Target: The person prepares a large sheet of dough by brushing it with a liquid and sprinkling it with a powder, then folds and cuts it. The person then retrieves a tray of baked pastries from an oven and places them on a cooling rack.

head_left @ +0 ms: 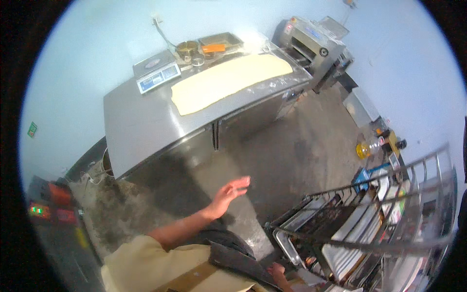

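While the left hand [228, 196] hangs empty in the head view, fingers loosely extended, a dough sheet [228, 82] lies beyond it on the metal table [138, 121]; beside the tray rack [379, 247], the right hand's [276, 269] grip cannot be told.

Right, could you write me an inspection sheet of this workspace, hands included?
Surface: grey table, white flour-like smudges near one edge.
Work items: pale dough sheet lying flat on the table; rack holding trays.
Clutter: scale, bowl, pan and orange item behind the dough.
Hands: left hand raised, fingers open, nothing seen in it; right hand low beside the rack, grip unclear.
Cables: one hanging from the wall socket.
Surroundings: metal machine, pale-blue walls, stained floor.
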Action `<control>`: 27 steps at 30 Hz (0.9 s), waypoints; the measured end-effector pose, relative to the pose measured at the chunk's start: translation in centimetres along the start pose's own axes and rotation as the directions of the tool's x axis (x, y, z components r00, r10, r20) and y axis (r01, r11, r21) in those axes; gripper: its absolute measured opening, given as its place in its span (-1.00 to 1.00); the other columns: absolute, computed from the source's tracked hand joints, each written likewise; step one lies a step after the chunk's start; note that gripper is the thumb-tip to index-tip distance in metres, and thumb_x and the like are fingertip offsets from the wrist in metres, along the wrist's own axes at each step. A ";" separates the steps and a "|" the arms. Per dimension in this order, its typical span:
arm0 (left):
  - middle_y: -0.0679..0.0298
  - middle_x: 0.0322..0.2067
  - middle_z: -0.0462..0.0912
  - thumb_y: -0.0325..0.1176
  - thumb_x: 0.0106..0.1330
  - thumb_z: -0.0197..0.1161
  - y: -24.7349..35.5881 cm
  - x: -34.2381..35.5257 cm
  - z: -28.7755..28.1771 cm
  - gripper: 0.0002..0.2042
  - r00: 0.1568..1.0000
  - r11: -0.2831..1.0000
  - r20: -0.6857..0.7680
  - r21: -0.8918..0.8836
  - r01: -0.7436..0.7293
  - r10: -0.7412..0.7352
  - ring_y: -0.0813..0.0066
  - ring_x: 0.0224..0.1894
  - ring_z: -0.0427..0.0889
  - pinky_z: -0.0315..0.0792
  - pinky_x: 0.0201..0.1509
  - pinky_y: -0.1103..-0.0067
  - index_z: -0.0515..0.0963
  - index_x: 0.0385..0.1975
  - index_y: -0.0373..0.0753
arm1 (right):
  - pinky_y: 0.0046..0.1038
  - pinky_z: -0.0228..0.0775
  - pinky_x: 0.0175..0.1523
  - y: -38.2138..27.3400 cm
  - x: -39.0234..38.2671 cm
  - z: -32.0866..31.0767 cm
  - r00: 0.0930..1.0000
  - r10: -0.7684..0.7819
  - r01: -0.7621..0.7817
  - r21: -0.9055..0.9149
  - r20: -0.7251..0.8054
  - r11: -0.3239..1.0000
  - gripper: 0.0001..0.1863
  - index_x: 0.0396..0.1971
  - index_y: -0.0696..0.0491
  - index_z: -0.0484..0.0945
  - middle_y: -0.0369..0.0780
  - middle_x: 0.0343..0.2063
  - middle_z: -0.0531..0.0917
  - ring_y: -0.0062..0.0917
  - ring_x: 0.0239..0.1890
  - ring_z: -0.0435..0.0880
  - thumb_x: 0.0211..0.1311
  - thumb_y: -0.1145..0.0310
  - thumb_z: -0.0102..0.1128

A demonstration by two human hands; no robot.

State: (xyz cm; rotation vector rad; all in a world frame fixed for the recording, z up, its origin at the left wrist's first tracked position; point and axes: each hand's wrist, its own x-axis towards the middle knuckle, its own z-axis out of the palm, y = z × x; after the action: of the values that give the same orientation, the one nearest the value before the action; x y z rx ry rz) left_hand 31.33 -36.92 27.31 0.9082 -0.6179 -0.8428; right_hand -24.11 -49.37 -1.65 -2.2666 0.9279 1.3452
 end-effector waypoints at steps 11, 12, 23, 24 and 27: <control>-0.13 0.32 0.39 0.20 0.65 0.06 29.2 23.3 8.2 -0.63 0.587 0.575 0.069 -0.324 -0.751 0.807 -0.15 0.43 0.38 0.32 0.51 -0.11 0.71 -0.04 0.14 | -0.18 0.47 -0.42 -10.4 17.1 -35.1 0.979 -0.030 0.178 0.776 -0.201 0.605 -0.74 0.11 0.08 0.70 -0.26 -0.45 0.69 -0.42 -0.55 0.59 0.62 0.30 0.23; -0.05 0.26 0.46 0.21 0.60 0.15 29.4 25.1 9.3 -0.68 0.624 0.604 -0.086 -0.180 -0.777 0.777 -0.07 0.34 0.45 0.40 0.42 -0.08 0.70 -0.14 0.19 | -0.20 0.49 -0.42 -9.0 19.9 -37.2 0.924 -0.142 0.357 0.666 -0.356 0.655 -0.75 0.11 0.08 0.70 -0.26 -0.45 0.69 -0.42 -0.55 0.60 0.61 0.30 0.23; -0.09 -0.02 0.59 0.10 0.41 0.37 31.1 51.8 12.0 -0.71 0.318 0.516 -0.511 0.309 -0.799 0.798 0.04 -0.02 0.62 0.54 0.10 0.11 0.54 -0.28 0.06 | -0.29 0.68 -0.17 -0.5 47.0 -72.7 0.967 0.030 0.166 0.718 -0.252 0.676 -0.74 -0.04 0.12 0.76 -0.20 -0.37 0.83 -0.38 -0.29 0.83 0.49 0.29 0.27; -0.07 -0.04 0.59 0.09 0.40 0.38 31.6 53.4 11.3 -0.71 0.304 0.517 -0.518 0.333 -0.789 0.799 0.05 -0.03 0.61 0.54 0.09 0.10 0.54 -0.29 0.06 | -0.33 0.65 -0.19 -1.2 47.4 -77.0 0.939 -0.039 0.257 0.623 -0.342 0.739 -0.75 -0.07 0.14 0.76 -0.20 -0.37 0.82 -0.42 -0.32 0.81 0.49 0.28 0.28; -0.02 -0.08 0.59 0.07 0.36 0.40 32.9 57.0 8.6 -0.72 0.276 0.535 -0.547 0.396 -0.747 0.790 0.06 -0.06 0.59 0.51 0.07 0.10 0.54 -0.30 0.06 | -0.43 0.60 -0.25 -5.6 47.6 -88.5 0.857 -0.211 0.445 0.467 -0.470 0.764 -0.72 -0.10 0.19 0.76 -0.19 -0.38 0.80 -0.51 -0.37 0.78 0.49 0.26 0.32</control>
State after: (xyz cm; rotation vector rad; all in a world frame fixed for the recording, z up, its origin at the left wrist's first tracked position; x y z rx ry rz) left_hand 67.18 -76.84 66.45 0.7482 -0.3375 0.4571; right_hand 52.81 -114.22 0.15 -2.1011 0.8321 0.3765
